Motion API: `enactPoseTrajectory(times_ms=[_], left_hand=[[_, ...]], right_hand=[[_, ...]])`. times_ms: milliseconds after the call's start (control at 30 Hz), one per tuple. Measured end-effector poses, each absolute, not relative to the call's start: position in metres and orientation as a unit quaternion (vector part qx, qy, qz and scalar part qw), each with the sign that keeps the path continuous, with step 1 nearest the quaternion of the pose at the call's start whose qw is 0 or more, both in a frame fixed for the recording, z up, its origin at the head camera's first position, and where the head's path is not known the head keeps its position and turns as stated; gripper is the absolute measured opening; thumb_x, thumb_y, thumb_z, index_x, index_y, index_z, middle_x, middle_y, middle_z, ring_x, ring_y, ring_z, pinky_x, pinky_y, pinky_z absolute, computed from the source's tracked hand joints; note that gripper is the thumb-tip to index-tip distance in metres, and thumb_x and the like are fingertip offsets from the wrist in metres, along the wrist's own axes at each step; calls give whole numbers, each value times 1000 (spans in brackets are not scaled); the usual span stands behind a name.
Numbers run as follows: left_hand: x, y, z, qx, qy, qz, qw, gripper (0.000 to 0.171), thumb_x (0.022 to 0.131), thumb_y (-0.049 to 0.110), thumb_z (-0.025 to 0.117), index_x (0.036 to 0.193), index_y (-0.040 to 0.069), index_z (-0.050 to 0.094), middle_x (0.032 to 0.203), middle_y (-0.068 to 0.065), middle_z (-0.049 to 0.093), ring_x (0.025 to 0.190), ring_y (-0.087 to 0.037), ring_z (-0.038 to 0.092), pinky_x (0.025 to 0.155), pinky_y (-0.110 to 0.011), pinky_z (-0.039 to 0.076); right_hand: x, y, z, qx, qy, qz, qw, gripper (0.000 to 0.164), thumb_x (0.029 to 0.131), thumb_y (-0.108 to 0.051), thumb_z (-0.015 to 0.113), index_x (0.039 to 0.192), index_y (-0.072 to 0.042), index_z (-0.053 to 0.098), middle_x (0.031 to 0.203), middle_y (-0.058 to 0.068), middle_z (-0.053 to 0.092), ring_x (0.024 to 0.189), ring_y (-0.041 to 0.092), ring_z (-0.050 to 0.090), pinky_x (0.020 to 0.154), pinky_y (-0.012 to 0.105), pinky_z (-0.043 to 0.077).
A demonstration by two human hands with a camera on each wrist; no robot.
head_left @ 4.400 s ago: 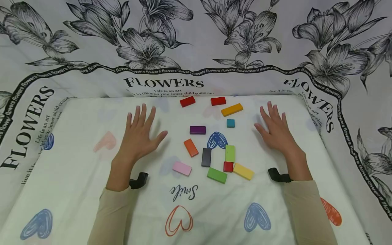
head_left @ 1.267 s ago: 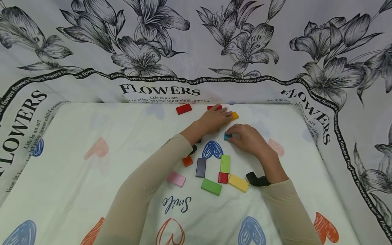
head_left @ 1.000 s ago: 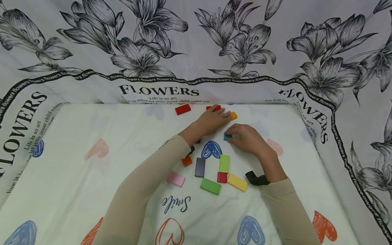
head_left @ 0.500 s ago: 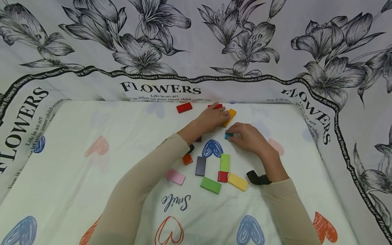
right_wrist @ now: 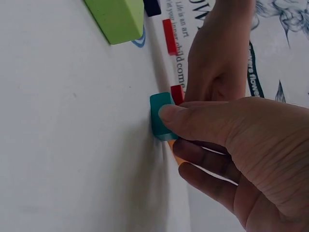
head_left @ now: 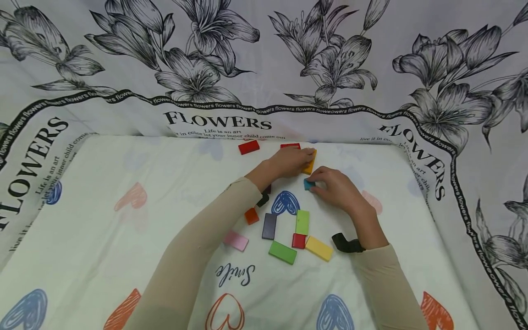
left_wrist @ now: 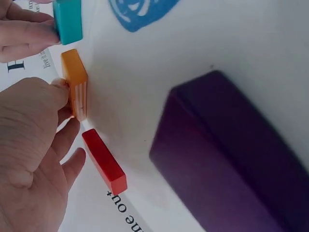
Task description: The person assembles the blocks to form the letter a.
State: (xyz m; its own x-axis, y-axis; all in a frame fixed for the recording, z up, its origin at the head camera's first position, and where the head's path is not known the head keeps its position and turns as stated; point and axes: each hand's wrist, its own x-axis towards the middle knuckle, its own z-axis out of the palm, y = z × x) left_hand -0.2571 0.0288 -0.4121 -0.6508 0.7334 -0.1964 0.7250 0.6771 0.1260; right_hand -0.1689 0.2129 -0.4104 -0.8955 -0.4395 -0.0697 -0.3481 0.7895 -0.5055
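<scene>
Coloured blocks (head_left: 282, 252) on printed cloth (head_left: 103, 243)

On my left wrist feed, the purple rectangular block (left_wrist: 227, 159) looks smooth with a soft sheen, painted wood or plastic; I can't tell which. The orange rectangular block (left_wrist: 76, 82) seems smooth too, pale stripes lining one side. I read the teal cuboid block (right_wrist: 161, 118) as smooth and satiny, the light green rectangular block (right_wrist: 118, 21) as matt. Beneath them I see white printed cloth (head_left: 95, 243), matt, lightly wrinkled. The beige sleeve (head_left: 202, 233) is dull cloth; the black curved wrist mount (head_left: 346, 243) resembles matt plastic.
</scene>
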Motion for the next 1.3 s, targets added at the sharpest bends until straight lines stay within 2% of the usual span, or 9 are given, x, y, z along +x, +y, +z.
enactPoseTrajectory(times_ms=[167, 400, 567, 833, 1033, 1133, 1300], left_hand=[[-254, 33, -414, 399, 910, 22, 111, 45, 113, 26, 51, 156, 13, 51, 165, -5, 49, 156, -21, 44, 133, -39, 28], [-245, 33, -414, 387, 915, 15, 112, 46, 107, 21, 62, 152, 12, 57, 155, -9, 54, 141, -24, 56, 121, -33, 47], [-241, 29, -413, 374, 920, 3, 119, 50, 107, 21, 63, 155, 12, 53, 158, -11, 50, 140, -24, 55, 116, -31, 52], [-242, 29, -408, 379, 918, 16, 112, 49, 107, 21, 62, 154, 13, 54, 156, -11, 50, 139, -24, 56, 116, -32, 52], [-241, 30, -407, 380, 919, 8, 108, 48, 108, 22, 61, 154, 14, 54, 156, -11, 50, 137, -23, 58, 113, -30, 54], [-241, 30, -408, 377, 920, 10, 110, 49, 108, 22, 60, 156, 15, 53, 161, -11, 47, 143, -23, 55, 115, -31, 52], [-243, 31, -410, 384, 916, 19, 119, 50, 109, 21, 59, 158, 14, 50, 169, -9, 42, 154, -25, 47, 124, -35, 44]], right_hand=[[-168, 215, -412, -197, 945, -249, 80, 28, 97, -15, 78, 124, -8, 79, 124, 12, 75, 118, 32, 69, 107, 52, 55], [-168, 214, -414, -183, 945, -259, 84, 31, 96, -14, 78, 126, -6, 78, 125, 14, 74, 119, 34, 69, 109, 52, 54], [-172, 211, -414, -197, 942, -261, 77, 32, 96, -14, 78, 127, -5, 77, 126, 14, 74, 120, 33, 69, 110, 52, 54], [-174, 212, -414, -193, 941, -265, 79, 35, 97, -14, 78, 131, -6, 75, 127, 15, 69, 117, 33, 66, 108, 51, 55], [-173, 213, -414, -191, 938, -276, 81, 29, 97, -12, 78, 125, -8, 79, 125, 12, 66, 117, 31, 65, 106, 48, 55], [-174, 214, -415, -191, 938, -278, 81, 28, 96, -12, 78, 124, -9, 79, 129, 12, 65, 119, 32, 65, 106, 49, 55], [-174, 216, -417, -187, 942, -266, 84, 29, 97, -15, 78, 125, -11, 79, 138, 14, 63, 127, 35, 63, 111, 53, 53]])
